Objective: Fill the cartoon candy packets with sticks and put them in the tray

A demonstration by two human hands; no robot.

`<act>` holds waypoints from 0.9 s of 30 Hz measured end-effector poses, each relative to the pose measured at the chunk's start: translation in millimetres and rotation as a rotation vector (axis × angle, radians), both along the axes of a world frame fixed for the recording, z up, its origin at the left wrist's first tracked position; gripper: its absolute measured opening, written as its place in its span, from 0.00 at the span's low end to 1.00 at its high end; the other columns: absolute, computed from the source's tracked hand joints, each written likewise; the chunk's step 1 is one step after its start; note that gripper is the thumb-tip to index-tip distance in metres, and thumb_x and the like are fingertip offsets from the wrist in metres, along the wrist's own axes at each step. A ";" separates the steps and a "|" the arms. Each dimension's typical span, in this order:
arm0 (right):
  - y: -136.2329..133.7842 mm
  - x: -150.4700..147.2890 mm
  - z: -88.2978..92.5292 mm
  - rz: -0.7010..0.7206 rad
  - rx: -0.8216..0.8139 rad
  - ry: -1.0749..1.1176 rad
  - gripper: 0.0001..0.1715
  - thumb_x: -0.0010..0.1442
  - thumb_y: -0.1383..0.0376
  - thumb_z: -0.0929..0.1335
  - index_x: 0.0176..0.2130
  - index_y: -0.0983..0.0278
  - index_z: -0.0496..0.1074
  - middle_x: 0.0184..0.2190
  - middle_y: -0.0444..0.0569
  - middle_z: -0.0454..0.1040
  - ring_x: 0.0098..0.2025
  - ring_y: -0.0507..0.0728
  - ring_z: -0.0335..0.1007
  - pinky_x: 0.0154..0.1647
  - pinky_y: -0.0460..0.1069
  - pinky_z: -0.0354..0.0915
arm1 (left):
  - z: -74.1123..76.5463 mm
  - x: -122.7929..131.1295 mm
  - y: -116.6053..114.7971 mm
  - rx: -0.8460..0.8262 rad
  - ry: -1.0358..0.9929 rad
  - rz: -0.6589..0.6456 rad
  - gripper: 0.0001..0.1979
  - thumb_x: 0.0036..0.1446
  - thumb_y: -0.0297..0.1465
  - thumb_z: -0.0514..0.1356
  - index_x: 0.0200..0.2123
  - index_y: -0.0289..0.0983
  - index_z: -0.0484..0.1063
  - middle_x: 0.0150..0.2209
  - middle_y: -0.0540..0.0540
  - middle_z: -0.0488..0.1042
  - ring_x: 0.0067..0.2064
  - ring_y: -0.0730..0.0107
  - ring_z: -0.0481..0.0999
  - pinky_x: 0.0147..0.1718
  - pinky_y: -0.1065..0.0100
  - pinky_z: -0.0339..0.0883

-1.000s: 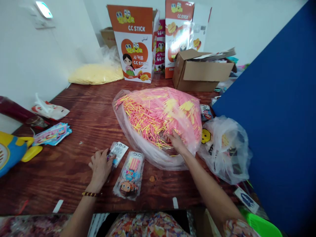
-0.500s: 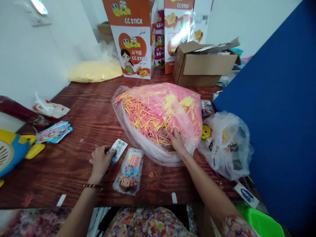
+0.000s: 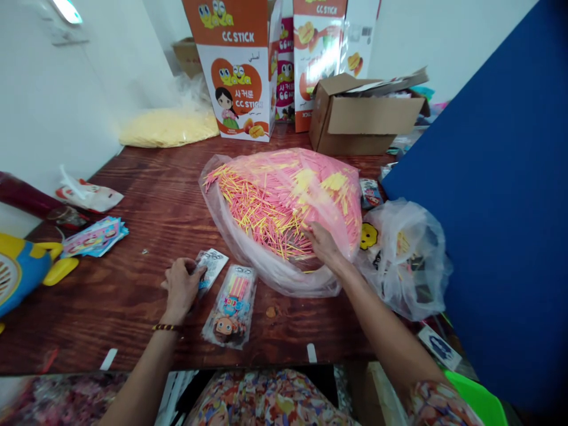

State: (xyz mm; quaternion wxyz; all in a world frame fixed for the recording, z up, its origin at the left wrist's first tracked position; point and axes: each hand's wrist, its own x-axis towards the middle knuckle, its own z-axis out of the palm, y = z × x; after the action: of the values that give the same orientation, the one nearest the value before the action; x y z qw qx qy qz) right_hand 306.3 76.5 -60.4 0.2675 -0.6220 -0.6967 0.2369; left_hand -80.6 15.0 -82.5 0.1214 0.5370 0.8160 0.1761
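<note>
A large clear bag (image 3: 270,275) lies open on the table, full of thin pink and yellow sticks (image 3: 252,210). My right hand (image 3: 323,244) reaches into its mouth with the fingers closed at the sticks; what they pinch is too small to make out. On the left, my left hand (image 3: 181,287) grips a small printed packet (image 3: 212,265) by its near side, thumb and fingers around it. Between my left hand and the bag lies a filled clear packet (image 3: 231,307) with striped sticks and a cartoon figure inside.
A knotted plastic bag (image 3: 406,254) stands right of the big bag, beside a blue panel (image 3: 501,207). Behind are an open carton (image 3: 368,118) and tall CC Stick boxes (image 3: 239,77). At left lie blue packets (image 3: 95,236) and a yellow-blue toy (image 3: 22,272).
My right hand has moved slightly up and to the right inside the bag's mouth. My left hand stays at the small packet, nearly still.
</note>
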 end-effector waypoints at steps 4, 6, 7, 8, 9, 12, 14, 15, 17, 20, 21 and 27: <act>-11.1 2.3 4.1 0.321 -0.105 -0.357 0.15 0.66 0.72 0.58 0.46 0.64 0.70 0.45 0.52 0.73 0.46 0.56 0.68 0.47 0.48 0.61 | -2.9 -3.1 0.2 0.053 -0.080 0.015 0.16 0.57 0.41 0.57 0.44 0.39 0.69 0.41 0.42 0.78 0.50 0.50 0.73 0.52 0.51 0.59; -15.7 -1.8 6.5 0.386 -0.128 -0.468 0.17 0.65 0.74 0.59 0.49 0.65 0.70 0.47 0.54 0.72 0.47 0.57 0.68 0.48 0.48 0.61 | -3.0 -4.3 0.4 0.067 -0.087 0.010 0.15 0.57 0.41 0.57 0.43 0.38 0.71 0.40 0.42 0.79 0.49 0.51 0.74 0.52 0.53 0.59; -17.0 -4.8 8.2 0.397 -0.140 -0.509 0.17 0.65 0.75 0.59 0.50 0.66 0.70 0.47 0.55 0.72 0.48 0.57 0.68 0.48 0.48 0.61 | -2.7 -4.9 0.5 0.069 -0.084 0.004 0.15 0.58 0.41 0.56 0.41 0.38 0.72 0.40 0.41 0.79 0.48 0.52 0.75 0.51 0.53 0.59; -17.6 -8.1 10.0 0.400 -0.150 -0.543 0.17 0.65 0.75 0.60 0.50 0.67 0.70 0.47 0.56 0.72 0.48 0.58 0.68 0.48 0.49 0.61 | -2.2 -5.3 0.5 0.069 -0.081 -0.004 0.14 0.58 0.42 0.55 0.39 0.38 0.73 0.40 0.41 0.79 0.47 0.52 0.75 0.51 0.53 0.59; -17.6 -11.4 11.7 0.400 -0.156 -0.568 0.17 0.65 0.76 0.60 0.50 0.68 0.70 0.47 0.57 0.72 0.49 0.58 0.68 0.49 0.49 0.61 | -1.6 -5.7 0.5 0.068 -0.078 -0.013 0.14 0.58 0.42 0.55 0.37 0.38 0.73 0.39 0.41 0.80 0.46 0.53 0.76 0.50 0.54 0.59; -15.1 -18.4 13.3 0.400 -0.156 -0.628 0.16 0.64 0.75 0.61 0.51 0.70 0.69 0.49 0.59 0.72 0.51 0.60 0.68 0.51 0.50 0.62 | 0.4 -6.6 -0.3 0.063 -0.088 -0.027 0.15 0.58 0.42 0.54 0.34 0.39 0.74 0.36 0.43 0.80 0.44 0.54 0.76 0.48 0.56 0.60; -13.0 -19.6 10.6 0.391 -0.146 -0.638 0.16 0.64 0.74 0.62 0.51 0.70 0.69 0.50 0.60 0.71 0.52 0.61 0.67 0.51 0.50 0.62 | 0.9 -7.2 -0.8 0.073 -0.127 -0.025 0.15 0.57 0.43 0.55 0.34 0.39 0.75 0.36 0.44 0.80 0.42 0.56 0.77 0.46 0.58 0.62; -12.1 -19.4 8.4 0.385 -0.139 -0.645 0.15 0.65 0.73 0.62 0.51 0.69 0.69 0.50 0.60 0.71 0.52 0.61 0.67 0.51 0.51 0.63 | 0.8 -7.6 -0.9 0.077 -0.151 -0.021 0.15 0.57 0.43 0.56 0.34 0.38 0.75 0.36 0.44 0.80 0.41 0.57 0.77 0.44 0.60 0.63; -11.0 -18.3 3.8 0.384 -0.112 -0.662 0.16 0.65 0.74 0.61 0.50 0.69 0.69 0.50 0.60 0.71 0.52 0.61 0.67 0.52 0.52 0.62 | -0.1 -8.4 -0.6 0.084 -0.185 -0.017 0.15 0.56 0.44 0.57 0.35 0.38 0.75 0.35 0.44 0.80 0.40 0.58 0.77 0.41 0.62 0.65; -10.5 -15.9 -0.4 0.411 -0.075 -0.658 0.15 0.64 0.74 0.62 0.50 0.69 0.70 0.49 0.60 0.72 0.52 0.61 0.67 0.54 0.52 0.61 | -1.9 -10.2 0.5 0.079 -0.194 -0.011 0.15 0.55 0.43 0.57 0.35 0.38 0.75 0.35 0.44 0.80 0.40 0.58 0.77 0.40 0.63 0.66; -10.3 -14.8 -0.8 0.410 -0.072 -0.630 0.14 0.64 0.73 0.62 0.49 0.68 0.70 0.49 0.60 0.72 0.53 0.62 0.66 0.54 0.52 0.61 | -2.3 -11.0 0.8 0.077 -0.196 -0.011 0.15 0.56 0.43 0.57 0.35 0.38 0.75 0.35 0.44 0.80 0.40 0.58 0.77 0.40 0.63 0.66; -3.7 -1.2 -1.5 0.164 -0.196 -0.228 0.07 0.64 0.70 0.62 0.39 0.65 0.69 0.40 0.54 0.75 0.42 0.59 0.69 0.46 0.51 0.62 | -1.1 -20.2 0.7 0.109 -0.190 -0.028 0.16 0.55 0.44 0.57 0.35 0.39 0.76 0.37 0.44 0.80 0.41 0.59 0.77 0.41 0.63 0.66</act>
State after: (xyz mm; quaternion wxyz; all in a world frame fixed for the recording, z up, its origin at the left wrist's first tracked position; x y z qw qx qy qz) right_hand 305.2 72.7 -62.0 0.1048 -0.6090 -0.7445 0.2526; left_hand -100.8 15.7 -83.6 0.1713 0.5350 0.7824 0.2686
